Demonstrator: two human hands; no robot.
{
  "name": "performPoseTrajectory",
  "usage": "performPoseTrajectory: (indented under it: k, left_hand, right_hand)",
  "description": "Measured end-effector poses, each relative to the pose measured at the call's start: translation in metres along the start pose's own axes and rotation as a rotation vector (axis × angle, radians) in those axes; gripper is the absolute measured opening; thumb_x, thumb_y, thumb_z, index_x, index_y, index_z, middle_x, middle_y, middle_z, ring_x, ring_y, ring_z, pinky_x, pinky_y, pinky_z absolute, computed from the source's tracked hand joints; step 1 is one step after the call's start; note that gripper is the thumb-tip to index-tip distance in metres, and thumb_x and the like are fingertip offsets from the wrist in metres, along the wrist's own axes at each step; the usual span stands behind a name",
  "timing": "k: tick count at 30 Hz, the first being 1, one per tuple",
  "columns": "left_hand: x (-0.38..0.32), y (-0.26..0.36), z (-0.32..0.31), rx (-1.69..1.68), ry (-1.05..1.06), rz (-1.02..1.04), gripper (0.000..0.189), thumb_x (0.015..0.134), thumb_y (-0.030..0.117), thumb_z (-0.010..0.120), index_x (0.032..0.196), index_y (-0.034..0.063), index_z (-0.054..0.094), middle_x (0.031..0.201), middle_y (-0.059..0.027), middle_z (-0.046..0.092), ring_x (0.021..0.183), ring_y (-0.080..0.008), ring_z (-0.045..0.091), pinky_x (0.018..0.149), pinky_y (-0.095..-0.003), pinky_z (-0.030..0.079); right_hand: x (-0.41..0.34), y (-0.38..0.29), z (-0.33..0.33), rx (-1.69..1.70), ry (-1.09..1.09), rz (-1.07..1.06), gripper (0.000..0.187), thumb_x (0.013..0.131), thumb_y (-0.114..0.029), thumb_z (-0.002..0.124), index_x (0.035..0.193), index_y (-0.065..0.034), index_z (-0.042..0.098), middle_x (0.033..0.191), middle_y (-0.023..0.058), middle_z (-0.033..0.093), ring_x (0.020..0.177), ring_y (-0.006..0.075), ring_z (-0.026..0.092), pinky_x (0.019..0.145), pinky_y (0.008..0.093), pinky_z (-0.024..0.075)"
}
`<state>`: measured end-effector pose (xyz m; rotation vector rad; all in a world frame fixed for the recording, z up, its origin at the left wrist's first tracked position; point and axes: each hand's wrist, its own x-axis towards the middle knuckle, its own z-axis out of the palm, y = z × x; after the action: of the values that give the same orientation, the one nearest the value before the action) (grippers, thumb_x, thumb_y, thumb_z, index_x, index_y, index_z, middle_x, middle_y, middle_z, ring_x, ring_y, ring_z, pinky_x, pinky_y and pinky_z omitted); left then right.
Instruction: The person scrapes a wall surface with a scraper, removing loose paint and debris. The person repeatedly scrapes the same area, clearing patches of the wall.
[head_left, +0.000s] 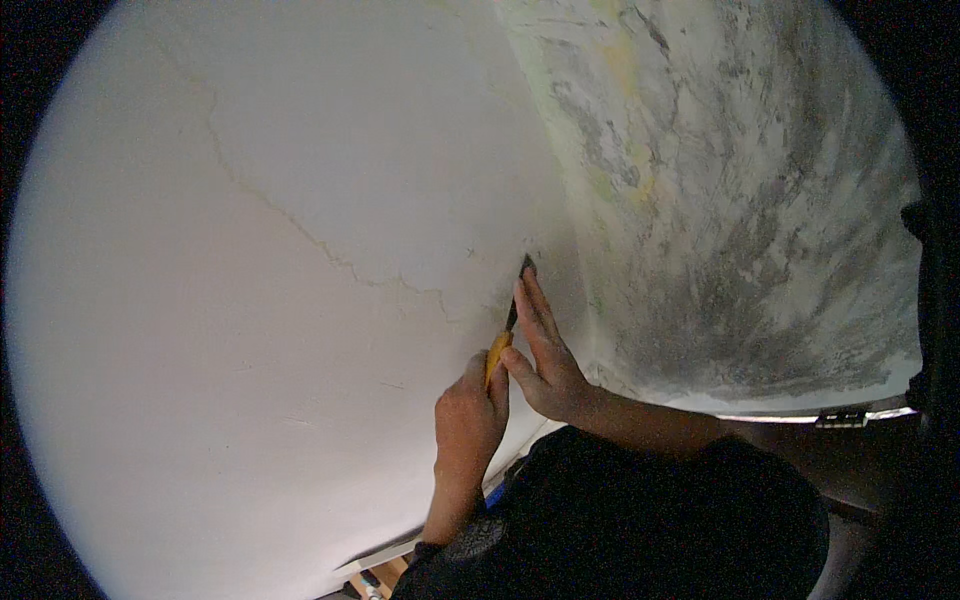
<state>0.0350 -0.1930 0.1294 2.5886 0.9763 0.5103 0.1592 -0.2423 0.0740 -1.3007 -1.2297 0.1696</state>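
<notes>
My left hand (469, 409) is closed around the yellow handle of a scraper (495, 356), which looks like a putty knife. Its dark blade points up and slightly right, the tip against a white plastered surface (360, 187). Flat beside the blade lies my right hand (553, 367), fingers straight and together along it, fingertips just below the tip. The right thumb reaches across to the handle. Small dark marks show around the tip. A thin, jagged crack line (277, 206) runs down from the upper left towards the hands.
Right of a pale greenish corner edge (551, 142) stands a second surface (727, 225), mottled grey with yellow stains. A bright strip (750, 420) edges its bottom. Wooden boards (388, 574) show at the bottom left. My dark-clothed body (637, 517) fills the lower right.
</notes>
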Motion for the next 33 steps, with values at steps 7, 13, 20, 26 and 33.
performPoseTrajectory:
  k: [7,13,20,26,33]
  left_hand:
    - [0.016,0.012,-0.002,0.121,-0.064,-0.041,0.021,0.088,0.023,0.058,0.099,0.0042,0.060,0.071,-0.0215,0.063,0.064,-0.0406,0.062,0.058,-0.0487,0.048]
    - [0.037,0.038,0.008,0.153,-0.055,0.028,0.022,0.089,0.025,0.057,0.091,0.0033,0.062,0.066,-0.0219,0.062,0.059,-0.0411,0.061,0.056,-0.0493,0.048]
    - [0.025,0.042,-0.003,0.146,-0.079,-0.048,0.025,0.091,0.027,0.055,0.090,0.0032,0.062,0.066,-0.0217,0.062,0.057,-0.0403,0.061,0.054,-0.0486,0.049]
    - [0.030,0.042,0.000,0.132,-0.082,-0.034,0.024,0.089,0.028,0.059,0.087,0.0038,0.061,0.062,-0.0191,0.061,0.055,-0.0388,0.061,0.051,-0.0477,0.048]
    - [0.042,0.022,0.030,0.086,-0.011,-0.029,0.024,0.089,0.029,0.058,0.089,0.0045,0.061,0.063,-0.0204,0.062,0.056,-0.0386,0.062,0.053,-0.0471,0.049]
  right_hand:
    - [0.007,0.004,-0.001,0.052,0.106,0.009,0.070,0.096,-0.023,0.043,0.146,0.0048,0.004,0.152,0.0273,0.000,0.143,0.0367,0.000,0.114,0.0441,0.0036]
    - [0.016,0.019,-0.018,0.126,0.177,0.034,0.074,0.089,-0.018,0.054,0.146,0.0041,0.012,0.152,0.0265,0.009,0.143,0.0367,0.004,0.115,0.0425,0.0061]
    - [0.007,0.019,-0.027,0.334,0.112,0.119,0.074,0.087,-0.017,0.058,0.145,0.0034,0.018,0.152,0.0259,0.014,0.142,0.0355,0.011,0.115,0.0422,0.0111]
    - [0.009,0.016,-0.036,0.247,0.051,0.077,0.071,0.087,-0.018,0.060,0.144,0.0029,0.022,0.152,0.0238,0.015,0.142,0.0349,0.012,0.115,0.0404,0.0112]
    - [0.013,0.022,-0.038,0.331,0.071,0.141,0.066,0.086,-0.020,0.060,0.141,0.0015,0.030,0.151,0.0249,0.017,0.143,0.0337,0.009,0.114,0.0411,0.0104]
